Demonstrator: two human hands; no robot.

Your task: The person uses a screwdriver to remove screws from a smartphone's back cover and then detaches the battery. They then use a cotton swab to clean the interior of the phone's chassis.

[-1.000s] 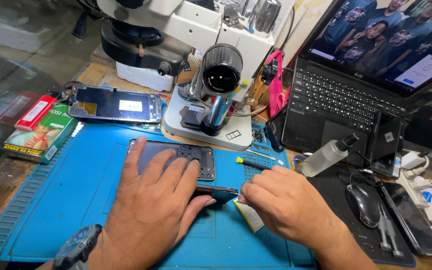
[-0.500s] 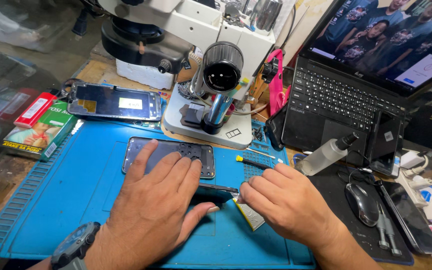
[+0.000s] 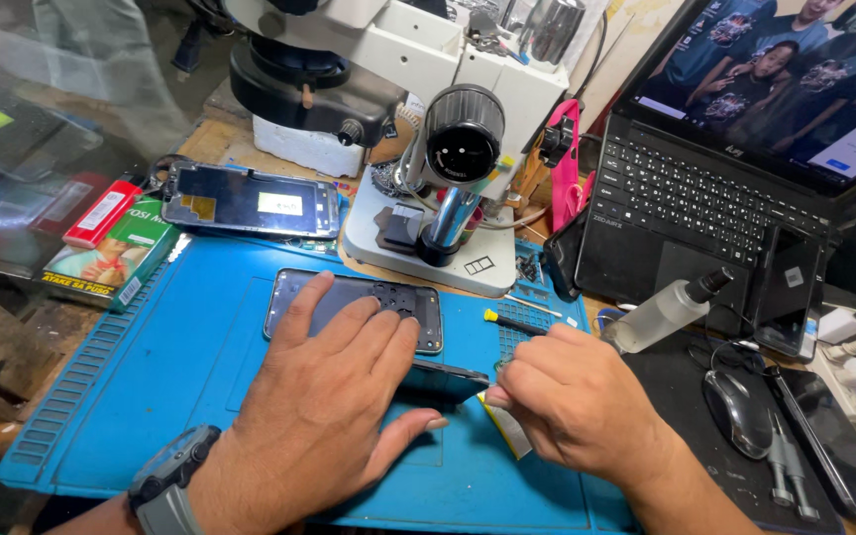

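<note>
My left hand (image 3: pixel 334 401) lies flat, fingers spread, on an opened phone body (image 3: pixel 359 305) on the blue work mat (image 3: pixel 151 376). Its thumb presses beside a dark phone part (image 3: pixel 446 380) that sticks out at the phone's lower right. My right hand (image 3: pixel 577 406) is curled, fingertips pinched at that part's right end; what it pinches is hidden. A small screwdriver with a yellow tip (image 3: pixel 517 322) lies just beyond my right hand's knuckles.
A microscope (image 3: pixel 428 149) stands on a white base behind the mat. Another phone (image 3: pixel 250 201) lies at the mat's far left corner, with small boxes (image 3: pixel 101 248) beside it. An open laptop (image 3: pixel 735 159), a spray bottle (image 3: pixel 666 309), a mouse (image 3: pixel 740 411) and a phone (image 3: pixel 839 451) fill the right side.
My left hand has slid slightly toward me on the phone body. My right hand has stayed pinched at the dark part's right end. The camera has shifted a little.
</note>
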